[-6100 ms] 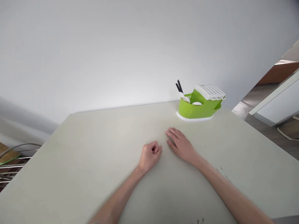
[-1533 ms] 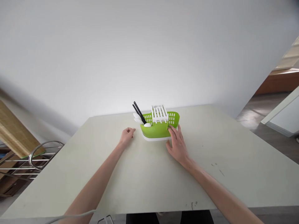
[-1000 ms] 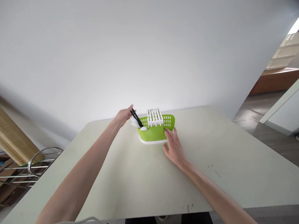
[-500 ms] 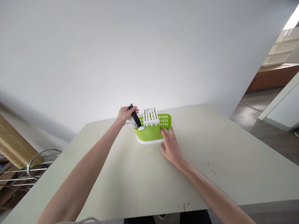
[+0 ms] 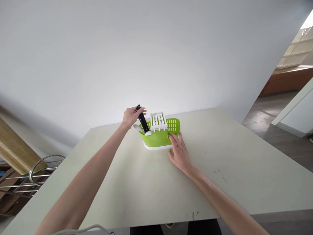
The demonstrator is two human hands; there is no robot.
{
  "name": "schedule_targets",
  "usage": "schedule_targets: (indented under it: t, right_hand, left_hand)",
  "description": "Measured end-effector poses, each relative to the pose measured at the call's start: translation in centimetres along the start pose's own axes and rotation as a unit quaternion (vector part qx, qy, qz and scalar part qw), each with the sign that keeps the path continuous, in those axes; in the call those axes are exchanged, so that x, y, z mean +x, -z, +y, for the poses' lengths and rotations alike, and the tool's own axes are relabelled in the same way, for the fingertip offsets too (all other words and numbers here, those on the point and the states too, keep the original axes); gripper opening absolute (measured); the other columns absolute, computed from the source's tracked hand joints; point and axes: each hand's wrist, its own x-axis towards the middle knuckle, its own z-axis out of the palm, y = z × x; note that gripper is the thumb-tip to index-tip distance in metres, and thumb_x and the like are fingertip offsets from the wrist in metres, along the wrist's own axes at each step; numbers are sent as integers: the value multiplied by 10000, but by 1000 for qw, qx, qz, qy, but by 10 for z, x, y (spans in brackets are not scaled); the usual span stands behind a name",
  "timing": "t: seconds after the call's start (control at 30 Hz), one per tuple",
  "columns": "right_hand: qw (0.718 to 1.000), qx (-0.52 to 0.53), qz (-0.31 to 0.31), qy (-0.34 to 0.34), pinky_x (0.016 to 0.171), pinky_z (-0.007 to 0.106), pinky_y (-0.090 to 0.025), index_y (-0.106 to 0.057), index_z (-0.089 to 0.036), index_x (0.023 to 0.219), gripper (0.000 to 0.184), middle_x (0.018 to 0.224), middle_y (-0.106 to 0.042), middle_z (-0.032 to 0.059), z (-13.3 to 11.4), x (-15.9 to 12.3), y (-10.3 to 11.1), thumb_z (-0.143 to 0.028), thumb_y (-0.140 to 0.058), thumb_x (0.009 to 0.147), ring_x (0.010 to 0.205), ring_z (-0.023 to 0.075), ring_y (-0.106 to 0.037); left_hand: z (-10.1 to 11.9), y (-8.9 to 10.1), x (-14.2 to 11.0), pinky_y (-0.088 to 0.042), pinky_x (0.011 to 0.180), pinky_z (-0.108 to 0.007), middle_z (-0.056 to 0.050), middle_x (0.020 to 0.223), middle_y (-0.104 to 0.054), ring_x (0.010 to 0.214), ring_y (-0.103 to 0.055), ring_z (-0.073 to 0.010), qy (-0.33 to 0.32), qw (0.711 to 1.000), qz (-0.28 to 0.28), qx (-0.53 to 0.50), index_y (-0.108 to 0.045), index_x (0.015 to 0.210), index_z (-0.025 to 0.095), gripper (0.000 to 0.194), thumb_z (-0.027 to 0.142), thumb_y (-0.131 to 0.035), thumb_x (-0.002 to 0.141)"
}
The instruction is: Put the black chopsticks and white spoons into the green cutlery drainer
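Note:
A green basket [image 5: 156,139] with a white base and a white slatted rack [image 5: 158,121] across its top stands near the back of the table. My left hand [image 5: 133,115] is closed round the upper part of a bundle of black chopsticks [image 5: 143,122], whose lower ends are in the basket's left section. White spoons [image 5: 148,133] lean at that same end, one showing its rounded head at the front rim. At the basket's front right, my right hand [image 5: 179,151] rests with spread fingers, fingertips over the rim and thumb apart in front.
The pale table [image 5: 146,189] meets a white wall [image 5: 156,58] behind the basket. At the left edge are a metal wire rack [image 5: 36,176] and a bamboo board [image 5: 19,148]. A grey cable [image 5: 83,230] crosses the near left corner. A doorway opens at far right.
My left hand has risen slightly with the chopsticks, which stand a little higher in the basket. My right hand stays at the basket's front right rim.

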Motion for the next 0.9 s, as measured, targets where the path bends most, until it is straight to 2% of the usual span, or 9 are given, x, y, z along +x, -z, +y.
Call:
schedule_targets:
  t: [0.07,0.23,0.33,0.43,0.63,0.77,0.9]
  right_hand:
    - [1000,3,1,1,1213,642,-398,-250,-203,1649,765,1651,-390,124,0,0,0,-82,-473,927,1631,385,6]
    - [1000,0,5,1,1223,639,-389,-261,-196,1645,770,1650,-390,126,-1,0,1,-68,-471,916,1633,374,13]
    - [1000,1,3,2,1215,640,-400,-260,-204,1647,779,1648,-392,122,-1,0,2,-68,-473,911,1633,376,10]
    - [1000,2,0,1,1209,639,-410,-242,-219,1656,799,1649,-393,119,-1,0,3,-69,-478,908,1634,369,13]
    - [1000,2,-6,-3,1204,633,-421,-234,-217,1656,784,1660,-376,116,-1,0,3,-73,-470,922,1632,375,17]
    - [1000,6,-8,-3,1201,648,-419,-215,-234,1666,800,1666,-371,113,2,0,2,-83,-474,924,1633,376,16]
    - [1000,1,-14,-1,1204,638,-420,-193,-233,1674,822,1667,-374,104,3,0,2,-85,-477,917,1634,367,23]
  left_hand:
    - [2,-3,-2,-634,902,-443,-152,1014,-813,960,-782,-305,0,1000,-7,3,-774,936,136,360,465,-846,806]
    - [6,-13,-9,-579,994,-412,-109,941,-821,961,-773,-274,-18,999,-13,26,-794,907,164,296,446,-827,825]
    - [2,-22,-13,-562,980,-376,-94,939,-813,941,-760,-246,-22,1000,-1,13,-789,907,168,264,427,-794,859]
    - [-8,-29,-17,-562,878,-335,-57,840,-754,824,-719,-195,-18,999,41,-30,-748,899,168,263,427,-719,929]
    - [-25,-38,-26,-454,592,-265,39,607,-442,555,-470,-119,2,988,99,-115,-532,719,212,429,524,-606,1004]
    - [-13,-32,-27,-334,464,-238,64,568,-317,478,-323,-99,-39,964,172,-196,-431,681,227,495,566,-572,1012]
    - [16,-3,-22,-287,416,-212,84,566,-245,440,-259,-78,-95,933,242,-248,-388,663,226,547,619,-614,970]
